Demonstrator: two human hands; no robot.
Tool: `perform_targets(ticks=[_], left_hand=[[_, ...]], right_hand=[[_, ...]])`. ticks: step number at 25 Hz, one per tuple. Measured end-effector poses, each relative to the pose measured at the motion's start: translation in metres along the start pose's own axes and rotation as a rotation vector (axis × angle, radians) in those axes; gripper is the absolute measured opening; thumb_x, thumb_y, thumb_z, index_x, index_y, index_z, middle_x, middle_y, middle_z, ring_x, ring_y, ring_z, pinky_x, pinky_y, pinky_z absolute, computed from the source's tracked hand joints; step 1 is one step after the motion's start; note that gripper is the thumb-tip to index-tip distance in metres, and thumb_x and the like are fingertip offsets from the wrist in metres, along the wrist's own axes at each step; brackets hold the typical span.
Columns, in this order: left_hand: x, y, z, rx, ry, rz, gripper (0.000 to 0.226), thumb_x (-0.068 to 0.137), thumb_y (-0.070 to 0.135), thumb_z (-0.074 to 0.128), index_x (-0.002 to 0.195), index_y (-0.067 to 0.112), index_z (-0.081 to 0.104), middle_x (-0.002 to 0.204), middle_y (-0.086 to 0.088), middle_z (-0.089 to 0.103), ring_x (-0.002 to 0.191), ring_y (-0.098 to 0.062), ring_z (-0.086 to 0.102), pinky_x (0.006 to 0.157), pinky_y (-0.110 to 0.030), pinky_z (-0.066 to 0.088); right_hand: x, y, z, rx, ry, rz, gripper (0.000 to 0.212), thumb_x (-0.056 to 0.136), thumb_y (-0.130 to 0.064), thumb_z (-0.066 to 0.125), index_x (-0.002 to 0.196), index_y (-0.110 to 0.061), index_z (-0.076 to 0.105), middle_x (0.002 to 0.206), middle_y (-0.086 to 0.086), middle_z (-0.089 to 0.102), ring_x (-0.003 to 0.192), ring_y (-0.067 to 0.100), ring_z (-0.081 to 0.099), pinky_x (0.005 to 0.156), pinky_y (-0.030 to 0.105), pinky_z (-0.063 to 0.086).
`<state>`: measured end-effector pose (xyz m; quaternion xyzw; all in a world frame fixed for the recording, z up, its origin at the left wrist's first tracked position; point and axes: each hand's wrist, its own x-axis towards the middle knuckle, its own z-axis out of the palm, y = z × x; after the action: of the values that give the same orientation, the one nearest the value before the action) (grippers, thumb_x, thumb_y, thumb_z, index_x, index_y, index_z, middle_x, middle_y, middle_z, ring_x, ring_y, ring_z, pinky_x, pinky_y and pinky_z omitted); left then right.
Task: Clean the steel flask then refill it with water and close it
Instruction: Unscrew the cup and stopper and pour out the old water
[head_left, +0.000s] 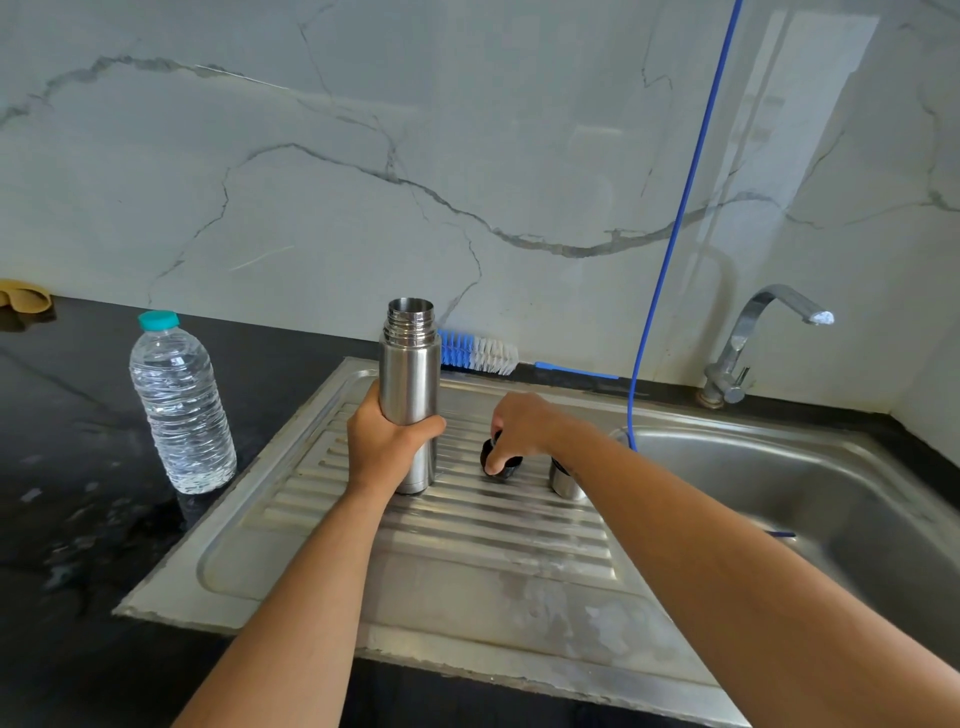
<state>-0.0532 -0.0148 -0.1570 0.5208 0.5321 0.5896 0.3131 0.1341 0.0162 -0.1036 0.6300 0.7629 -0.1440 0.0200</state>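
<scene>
The steel flask (409, 374) stands upright and uncapped on the ribbed steel drainboard (467, 551). My left hand (387, 441) is wrapped around its lower half. To its right, my right hand (519, 423) pinches the black inner stopper (500, 464), which rests on the drainboard. The steel cup lid (565, 480) stands just right of the stopper, partly hidden by my right forearm. A blue and white bottle brush (480, 352) lies behind the flask against the wall.
A clear plastic water bottle (179, 402) with a teal cap stands on the black counter at left. The sink basin (810, 499) is at right, with a chrome tap (753, 338) behind it. A blue tube (675, 218) hangs into the basin.
</scene>
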Motion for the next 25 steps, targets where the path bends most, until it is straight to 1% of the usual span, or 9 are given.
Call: perform_targets(ticks=[4, 6, 8, 11, 13, 16, 20, 23, 25], left_hand=[[-0.001, 0.0, -0.001, 0.001, 0.005, 0.003, 0.051, 0.069, 0.009, 0.088, 0.112, 0.021, 0.064, 0.094, -0.001, 0.071, 0.084, -0.015, 0.069, 0.063, -0.023, 0.05], [-0.002, 0.002, -0.001, 0.002, 0.007, 0.004, 0.052, 0.069, 0.01, 0.088, 0.112, 0.024, 0.063, 0.095, 0.0, 0.07, 0.085, -0.014, 0.068, 0.063, -0.022, 0.049], [-0.002, 0.007, -0.003, 0.0, 0.017, 0.013, 0.053, 0.068, 0.01, 0.088, 0.112, 0.026, 0.062, 0.095, 0.001, 0.07, 0.085, -0.014, 0.068, 0.063, -0.022, 0.049], [-0.004, 0.018, -0.004, -0.021, 0.041, 0.044, 0.055, 0.065, 0.012, 0.09, 0.112, 0.024, 0.063, 0.095, 0.0, 0.071, 0.084, -0.015, 0.069, 0.064, -0.024, 0.051], [-0.012, 0.032, -0.001, -0.044, 0.034, 0.064, 0.055, 0.063, 0.014, 0.09, 0.11, 0.025, 0.064, 0.093, 0.001, 0.071, 0.081, -0.013, 0.069, 0.062, -0.022, 0.05], [-0.031, 0.055, 0.013, -0.065, -0.024, 0.084, 0.054, 0.06, 0.019, 0.088, 0.107, 0.028, 0.065, 0.087, 0.004, 0.072, 0.075, -0.009, 0.069, 0.058, -0.019, 0.05], [-0.065, 0.087, 0.053, -0.098, -0.144, 0.127, 0.051, 0.056, 0.022, 0.085, 0.102, 0.028, 0.065, 0.082, 0.003, 0.075, 0.072, -0.012, 0.072, 0.061, -0.031, 0.059], [-0.088, 0.105, 0.093, -0.15, -0.227, 0.129, 0.05, 0.057, 0.021, 0.085, 0.104, 0.026, 0.068, 0.086, 0.003, 0.077, 0.078, -0.016, 0.075, 0.07, -0.045, 0.062], [-0.101, 0.117, 0.12, -0.192, -0.282, 0.127, 0.052, 0.059, 0.018, 0.087, 0.107, 0.029, 0.068, 0.09, 0.004, 0.078, 0.082, -0.015, 0.075, 0.075, -0.048, 0.062]], right_hand=[[-0.002, 0.0, 0.0, -0.014, -0.029, -0.006, 0.059, 0.073, -0.038, 0.09, 0.119, -0.006, 0.07, 0.117, 0.009, 0.069, 0.107, 0.026, 0.064, 0.094, 0.039, 0.056], [-0.007, 0.001, -0.003, 0.058, -0.001, -0.012, 0.064, 0.076, -0.042, 0.088, 0.125, -0.007, 0.066, 0.122, 0.007, 0.066, 0.113, 0.025, 0.061, 0.097, 0.037, 0.052], [-0.016, -0.002, -0.014, 0.198, 0.12, -0.032, 0.061, 0.081, -0.045, 0.084, 0.128, -0.01, 0.064, 0.123, 0.003, 0.064, 0.116, 0.022, 0.06, 0.098, 0.033, 0.049], [-0.039, -0.011, -0.044, 0.505, 0.326, -0.084, 0.049, 0.085, -0.043, 0.081, 0.124, -0.017, 0.067, 0.119, -0.005, 0.068, 0.111, 0.015, 0.064, 0.093, 0.027, 0.049], [-0.061, -0.014, -0.058, 0.732, 0.341, -0.173, 0.053, 0.083, -0.042, 0.082, 0.128, -0.021, 0.065, 0.119, -0.009, 0.07, 0.11, 0.011, 0.066, 0.097, 0.03, 0.052], [-0.097, -0.016, -0.065, 0.825, 0.308, -0.27, 0.074, 0.077, -0.05, 0.086, 0.141, -0.024, 0.057, 0.127, -0.012, 0.068, 0.116, 0.007, 0.066, 0.101, 0.031, 0.052], [-0.139, -0.001, -0.067, 0.886, 0.395, -0.341, 0.049, 0.078, -0.038, 0.088, 0.12, -0.023, 0.067, 0.111, -0.007, 0.076, 0.104, 0.006, 0.071, 0.092, 0.025, 0.057], [-0.165, 0.026, -0.07, 0.896, 0.518, -0.319, 0.042, 0.077, -0.039, 0.089, 0.11, -0.023, 0.068, 0.101, -0.004, 0.077, 0.096, 0.01, 0.073, 0.085, 0.028, 0.059], [-0.18, 0.049, -0.071, 0.931, 0.585, -0.296, 0.038, 0.078, -0.036, 0.088, 0.106, -0.02, 0.068, 0.093, -0.002, 0.077, 0.089, 0.012, 0.074, 0.077, 0.026, 0.058]])
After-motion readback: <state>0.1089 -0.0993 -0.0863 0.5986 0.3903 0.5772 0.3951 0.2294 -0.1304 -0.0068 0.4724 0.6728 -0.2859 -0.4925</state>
